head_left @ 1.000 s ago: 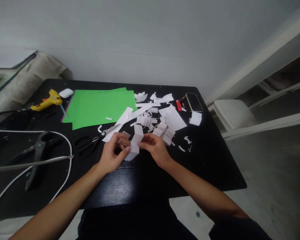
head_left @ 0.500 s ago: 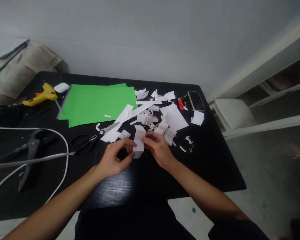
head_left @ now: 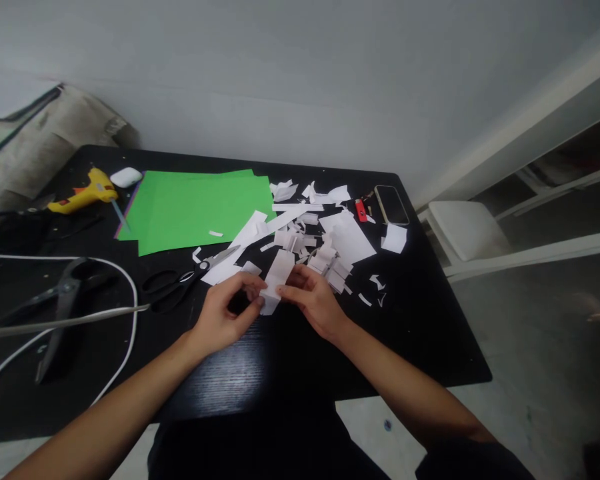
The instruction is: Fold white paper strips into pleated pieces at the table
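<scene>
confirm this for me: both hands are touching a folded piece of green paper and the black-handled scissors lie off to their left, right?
Not quite: the head view shows that the folded paper touched by the left hand and right hand is white. The black-handled scissors do lie off to their left.

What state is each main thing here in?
Creased white paper piece: held in left hand and right hand.
Rectangular green paper sheets: flat, overlapping.
Black-handled metal scissors: lying flat, unheld.
Yellow plastic glue gun: on its side.
Rectangular dark phone: flat, screen unlit.
Red lighter: lying flat, unlit.
Loose white paper scraps: scattered.
</scene>
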`<control>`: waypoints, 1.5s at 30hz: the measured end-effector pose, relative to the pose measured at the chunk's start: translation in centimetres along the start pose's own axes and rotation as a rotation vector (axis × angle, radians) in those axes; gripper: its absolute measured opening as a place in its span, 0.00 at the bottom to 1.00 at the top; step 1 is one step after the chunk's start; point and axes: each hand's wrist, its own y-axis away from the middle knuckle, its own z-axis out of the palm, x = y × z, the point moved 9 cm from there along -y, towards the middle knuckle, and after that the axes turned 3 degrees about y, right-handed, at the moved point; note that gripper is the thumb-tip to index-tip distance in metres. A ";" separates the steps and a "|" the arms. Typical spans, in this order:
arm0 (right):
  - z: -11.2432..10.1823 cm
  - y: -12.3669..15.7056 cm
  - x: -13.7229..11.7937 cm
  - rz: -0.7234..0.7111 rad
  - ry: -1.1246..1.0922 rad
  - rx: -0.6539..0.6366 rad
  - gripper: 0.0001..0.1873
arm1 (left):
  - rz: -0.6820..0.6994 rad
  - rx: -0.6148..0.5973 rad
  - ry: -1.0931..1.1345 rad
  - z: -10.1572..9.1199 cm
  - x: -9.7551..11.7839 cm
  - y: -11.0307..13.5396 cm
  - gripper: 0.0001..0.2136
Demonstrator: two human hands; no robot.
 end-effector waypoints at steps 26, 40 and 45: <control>-1.3 -0.2 -0.8 -0.069 -0.054 0.143 0.16 | -0.105 0.005 0.131 0.5 -1.6 0.4 0.13; -0.6 -0.2 -0.6 -0.018 -0.132 0.083 0.13 | -0.280 0.096 0.244 -0.1 -2.6 0.0 0.13; -0.7 -0.3 -0.2 0.027 -0.148 0.064 0.13 | -0.299 0.099 0.150 -0.7 -2.8 0.2 0.13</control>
